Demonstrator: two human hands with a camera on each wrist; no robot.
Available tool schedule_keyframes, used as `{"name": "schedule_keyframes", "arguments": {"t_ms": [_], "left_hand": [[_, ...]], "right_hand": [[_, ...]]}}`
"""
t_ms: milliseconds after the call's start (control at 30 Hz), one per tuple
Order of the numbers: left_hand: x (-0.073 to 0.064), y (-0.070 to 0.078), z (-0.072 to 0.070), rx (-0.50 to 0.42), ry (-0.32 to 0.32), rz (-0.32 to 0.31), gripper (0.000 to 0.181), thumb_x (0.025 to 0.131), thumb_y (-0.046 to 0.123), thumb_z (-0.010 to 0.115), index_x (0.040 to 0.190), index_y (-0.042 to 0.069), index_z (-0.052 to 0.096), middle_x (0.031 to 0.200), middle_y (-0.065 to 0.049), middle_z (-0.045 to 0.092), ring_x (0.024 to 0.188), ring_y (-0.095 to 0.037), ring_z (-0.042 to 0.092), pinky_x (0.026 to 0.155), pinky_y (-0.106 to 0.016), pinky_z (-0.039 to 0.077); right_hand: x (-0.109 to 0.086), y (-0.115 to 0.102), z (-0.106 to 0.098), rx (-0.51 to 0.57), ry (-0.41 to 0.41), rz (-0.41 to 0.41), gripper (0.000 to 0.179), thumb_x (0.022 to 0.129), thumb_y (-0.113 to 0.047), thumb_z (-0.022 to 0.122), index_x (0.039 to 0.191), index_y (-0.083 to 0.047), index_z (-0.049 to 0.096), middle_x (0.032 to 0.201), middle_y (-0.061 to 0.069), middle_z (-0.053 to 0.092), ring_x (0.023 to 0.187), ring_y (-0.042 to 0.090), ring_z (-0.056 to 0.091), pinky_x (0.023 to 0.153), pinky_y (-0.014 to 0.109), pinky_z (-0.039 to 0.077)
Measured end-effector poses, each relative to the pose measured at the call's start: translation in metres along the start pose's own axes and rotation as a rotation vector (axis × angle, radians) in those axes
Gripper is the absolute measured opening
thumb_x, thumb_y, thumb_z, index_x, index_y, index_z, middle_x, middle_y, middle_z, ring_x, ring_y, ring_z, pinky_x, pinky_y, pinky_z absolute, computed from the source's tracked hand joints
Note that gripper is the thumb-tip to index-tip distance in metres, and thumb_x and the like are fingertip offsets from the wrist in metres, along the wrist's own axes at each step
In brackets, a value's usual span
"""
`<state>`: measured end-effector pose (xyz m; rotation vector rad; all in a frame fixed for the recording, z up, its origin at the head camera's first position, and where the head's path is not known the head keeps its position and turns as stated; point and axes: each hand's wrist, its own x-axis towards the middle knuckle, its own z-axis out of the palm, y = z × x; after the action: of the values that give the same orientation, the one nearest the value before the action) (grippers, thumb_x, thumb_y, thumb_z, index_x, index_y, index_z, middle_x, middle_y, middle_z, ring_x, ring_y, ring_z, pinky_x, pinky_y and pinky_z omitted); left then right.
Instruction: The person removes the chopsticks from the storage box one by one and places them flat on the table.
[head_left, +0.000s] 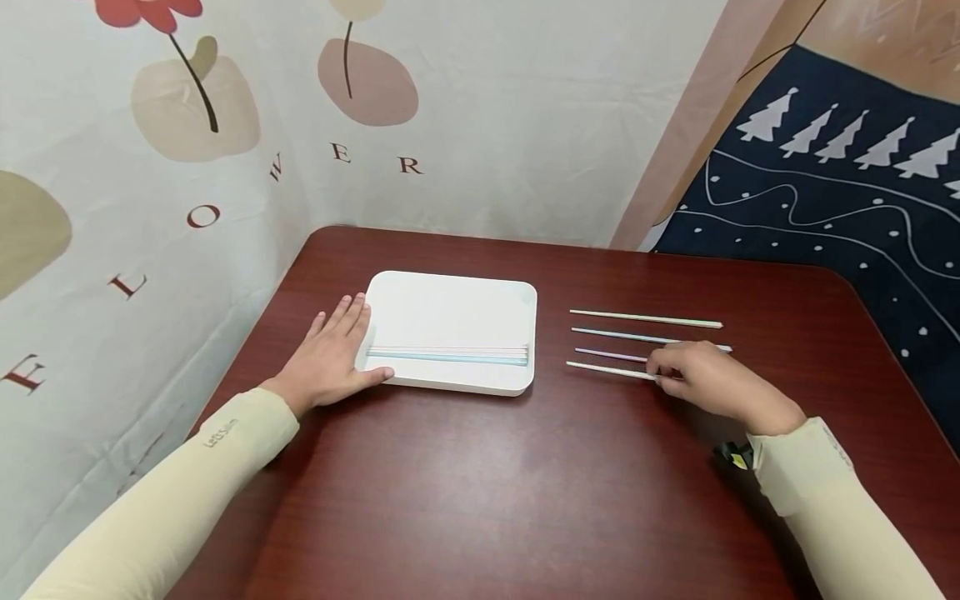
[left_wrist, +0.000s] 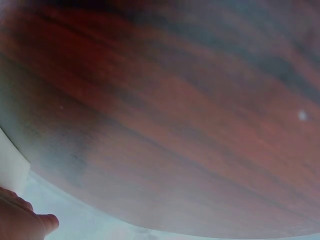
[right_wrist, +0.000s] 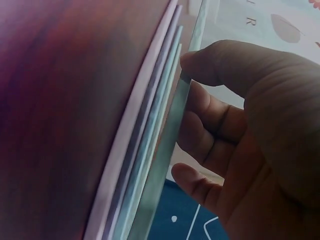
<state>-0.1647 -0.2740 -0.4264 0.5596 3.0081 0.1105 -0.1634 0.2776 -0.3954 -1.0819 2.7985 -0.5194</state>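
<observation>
My left hand (head_left: 330, 354) rests on the left edge of a shallow white tray (head_left: 450, 385), fingers straight and the thumb over its near rim. In the left wrist view, only part of this hand (left_wrist: 25, 220) shows, beside a corner of the tray (left_wrist: 11, 165). Several thin chopsticks (head_left: 448, 358) lie across the tray. On the right, my right hand (head_left: 705, 379) pinches the nearest pale chopstick (head_left: 611, 370) between thumb and fingers; the hand hides its right end. Behind it lie a purple chopstick (head_left: 611, 355), a blue one (head_left: 622, 335) and a pale green one (head_left: 645, 317).
The dark red wooden table (head_left: 465, 483) has rounded far corners. A white curtain (head_left: 525, 150) with flower prints and letters hangs along its left and back. A navy cloth (head_left: 810, 200) with white trees hangs at the back right.
</observation>
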Motion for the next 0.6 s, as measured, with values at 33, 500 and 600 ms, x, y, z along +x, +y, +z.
{"name": "schedule_keyframes", "arguments": {"t_ms": [33,500,600], "left_hand": [[0.000,0.000,0.000,0.000,0.001,0.000,0.112,0.087,0.078,0.045,0.156,-0.005,0.012,0.164,-0.019,0.003,0.151,-0.035,0.000,0.116,-0.060,0.008],[-0.001,0.001,0.001,-0.003,0.011,-0.004,0.112,0.087,0.078,0.045,0.156,-0.006,0.014,0.164,-0.019,0.004,0.151,-0.035,0.001,0.115,-0.061,0.009],[-0.001,0.001,0.001,-0.004,0.014,-0.003,0.113,0.087,0.078,0.045,0.156,-0.006,0.014,0.164,-0.020,0.004,0.151,-0.035,0.001,0.115,-0.061,0.009]], "right_hand": [[-0.002,0.001,0.001,-0.004,-0.001,-0.003,0.023,0.087,0.001,0.070,0.090,-0.021,0.069,0.087,-0.008,0.064,0.074,0.006,0.051,0.068,0.031,0.049],[-0.013,0.003,0.010,-0.032,-0.009,-0.015,0.028,0.085,0.002,0.072,0.089,-0.026,0.067,0.088,-0.013,0.060,0.072,0.005,0.050,0.065,0.030,0.047],[-0.016,0.004,0.012,-0.038,-0.005,-0.017,0.029,0.084,0.002,0.072,0.088,-0.026,0.066,0.087,-0.013,0.059,0.071,0.004,0.049,0.064,0.029,0.045]]}}
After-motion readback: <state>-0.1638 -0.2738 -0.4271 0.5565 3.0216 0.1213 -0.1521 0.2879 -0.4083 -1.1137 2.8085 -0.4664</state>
